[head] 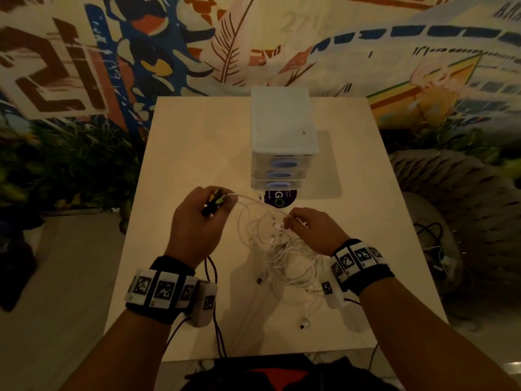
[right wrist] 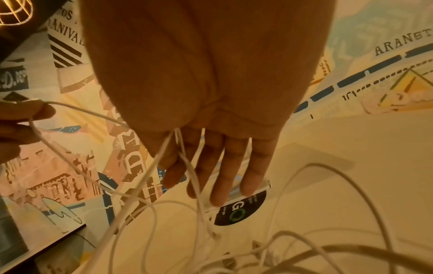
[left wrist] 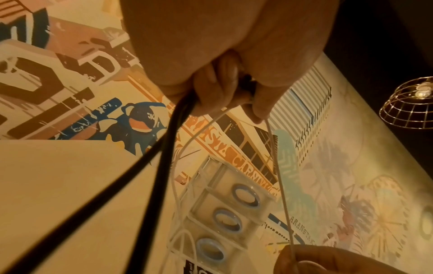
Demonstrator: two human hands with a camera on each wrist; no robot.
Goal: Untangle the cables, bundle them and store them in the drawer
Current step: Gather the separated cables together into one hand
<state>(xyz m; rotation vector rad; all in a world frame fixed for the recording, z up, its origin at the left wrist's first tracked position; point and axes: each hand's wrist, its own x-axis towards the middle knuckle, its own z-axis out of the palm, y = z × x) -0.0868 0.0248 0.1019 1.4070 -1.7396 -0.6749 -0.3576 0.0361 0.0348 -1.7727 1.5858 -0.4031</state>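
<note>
My left hand [head: 215, 206] grips a black cable [head: 212, 270] near its coloured plugs, together with one white strand. In the left wrist view its fingers [left wrist: 211, 92] curl round the black cable [left wrist: 161, 153], which hangs down below the wrist. My right hand [head: 290, 221] pinches a white cable that runs taut from the left hand. Beneath it lies the white cable tangle [head: 284, 256] on the table. In the right wrist view white strands [right wrist: 187, 166] pass between thumb and fingers. The translucent drawer unit [head: 282, 136] stands behind, with all three drawers closed.
The pale table [head: 197, 136] has a round black sticker [head: 279, 197] in front of the drawers. A loose white plug [head: 304, 324] lies near the front edge. More cables [head: 431, 241] lie on the floor to the right, and plants line the mural wall.
</note>
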